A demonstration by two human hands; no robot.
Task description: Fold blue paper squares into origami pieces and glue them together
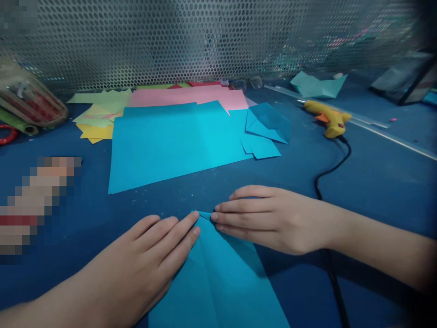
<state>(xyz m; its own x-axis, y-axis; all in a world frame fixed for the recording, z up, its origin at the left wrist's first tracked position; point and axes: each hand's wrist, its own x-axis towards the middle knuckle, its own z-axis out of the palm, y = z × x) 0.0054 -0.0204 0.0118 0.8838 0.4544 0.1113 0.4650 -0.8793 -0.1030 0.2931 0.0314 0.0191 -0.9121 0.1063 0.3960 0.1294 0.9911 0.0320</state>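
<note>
A blue sheet of paper lies in front of me with a lengthwise crease and a folded, pointed far end. My left hand rests along its left edge, closed, with the fingertips pressed at the point. From the right, my right hand bears on the right edge near the same point. Its fingers are straight and held together on the fold. Both thumbs are hard to make out, and part of the sheet is under the hands and past the bottom of the view.
Beyond my hands lie large blue sheets, small folded blue pieces, pink paper and yellow scraps. At right is a yellow glue gun, its black cord passing under my right arm. A jar stands left; perforated metal backs the table.
</note>
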